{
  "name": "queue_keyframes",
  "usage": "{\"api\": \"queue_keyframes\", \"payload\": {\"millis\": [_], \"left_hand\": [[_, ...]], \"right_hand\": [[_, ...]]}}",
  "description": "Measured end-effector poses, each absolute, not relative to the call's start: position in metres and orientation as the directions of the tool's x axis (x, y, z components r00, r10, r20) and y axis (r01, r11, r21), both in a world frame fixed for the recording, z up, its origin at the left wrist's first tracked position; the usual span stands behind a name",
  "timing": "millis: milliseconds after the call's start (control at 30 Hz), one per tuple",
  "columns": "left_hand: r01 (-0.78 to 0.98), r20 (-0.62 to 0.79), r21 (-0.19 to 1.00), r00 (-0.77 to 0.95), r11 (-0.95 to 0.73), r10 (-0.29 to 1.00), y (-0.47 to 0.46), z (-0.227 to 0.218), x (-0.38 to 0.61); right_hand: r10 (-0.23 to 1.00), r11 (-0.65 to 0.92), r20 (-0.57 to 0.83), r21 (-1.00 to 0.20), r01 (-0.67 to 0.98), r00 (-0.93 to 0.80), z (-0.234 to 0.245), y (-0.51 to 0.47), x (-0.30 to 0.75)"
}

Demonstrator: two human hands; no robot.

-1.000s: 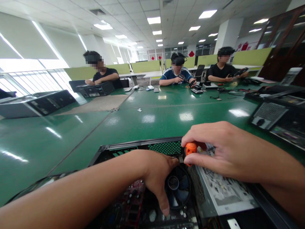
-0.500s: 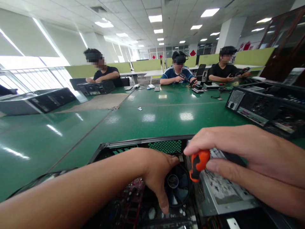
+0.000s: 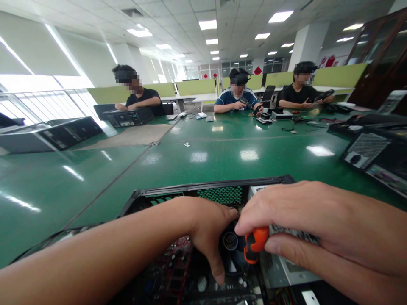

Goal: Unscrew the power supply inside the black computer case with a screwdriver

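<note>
Closest in, the left hand [image 3: 206, 231] is reaching into the open case [image 3: 203, 188] and resting on the fan [image 3: 230, 242]. Its thumb is sticking out toward the near side. Its fingers are hiding behind the hand, so I cannot tell if its grip is wide or closed.

Right up against it, the right hand [image 3: 305, 220] is wrapping its grip tight round the orange screwdriver [image 3: 254, 246]. The screwdriver is pointing down inside the case, just right of the fan. Its tip is hiding from view. A red board [image 3: 178, 259] is lying left of the fan, and a grey box [image 3: 286, 271] is sitting under the right hand.

The two hands are crowding close together over a tip nobody can see. If the tip is slipping sideways, it could be poking the left thumb, scratching the board or catching the fan blades. A loose screw could be dropping down among the parts.

Further out, the green tabletop [image 3: 206, 159] is shining under the lights. Another case [image 3: 375, 163] is lying to the right and one more [image 3: 51, 137] to the far left. At the far side, three people [image 3: 237, 98] are sitting and working with their own hands.
</note>
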State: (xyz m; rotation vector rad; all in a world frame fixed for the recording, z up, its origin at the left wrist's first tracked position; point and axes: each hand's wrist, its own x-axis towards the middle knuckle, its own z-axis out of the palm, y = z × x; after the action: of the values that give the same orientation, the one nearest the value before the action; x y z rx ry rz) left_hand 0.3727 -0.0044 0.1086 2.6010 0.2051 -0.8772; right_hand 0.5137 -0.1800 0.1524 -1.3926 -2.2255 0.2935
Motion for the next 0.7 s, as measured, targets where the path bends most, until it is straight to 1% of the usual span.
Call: {"api": "queue_keyframes", "payload": {"millis": [100, 200, 333, 433, 533, 600, 700], "left_hand": [[0.267, -0.631, 0.3, 0.776, -0.916, 0.02, -0.0048, 0.1093, 0.3737], [0.278, -0.647, 0.312, 0.763, -0.909, 0.011, -0.0044, 0.1093, 0.3745], [0.268, -0.645, 0.343, 0.764, -0.9, -0.018, -0.0046, 0.1107, 0.3754], [0.281, -0.653, 0.322, 0.757, -0.904, 0.003, -0.0052, 0.113, 0.3762], [0.27, -0.643, 0.326, 0.766, -0.906, -0.003, -0.0059, 0.1138, 0.3771], [0.267, -0.645, 0.319, 0.764, -0.91, -0.002, -0.0064, 0.1131, 0.3776], [0.277, -0.656, 0.278, 0.754, -0.92, 0.029, -0.0072, 0.1115, 0.3776]], "right_hand": [[0.9, 0.437, 0.239, -0.478, 0.762, -0.365, 0.155, -0.178, 0.5113], [0.898, 0.438, 0.204, -0.507, 0.742, -0.391, 0.1557, -0.1773, 0.5105], [0.901, 0.433, 0.204, -0.507, 0.746, -0.384, 0.1559, -0.1795, 0.5124], [0.898, 0.435, 0.196, -0.516, 0.738, -0.393, 0.1565, -0.18, 0.5133], [0.901, 0.432, 0.207, -0.513, 0.741, -0.382, 0.1562, -0.1784, 0.5133], [0.91, 0.414, 0.198, -0.5, 0.761, -0.365, 0.1553, -0.1771, 0.5134], [0.928, 0.373, 0.178, -0.482, 0.793, -0.328, 0.1538, -0.1762, 0.5143]]}}
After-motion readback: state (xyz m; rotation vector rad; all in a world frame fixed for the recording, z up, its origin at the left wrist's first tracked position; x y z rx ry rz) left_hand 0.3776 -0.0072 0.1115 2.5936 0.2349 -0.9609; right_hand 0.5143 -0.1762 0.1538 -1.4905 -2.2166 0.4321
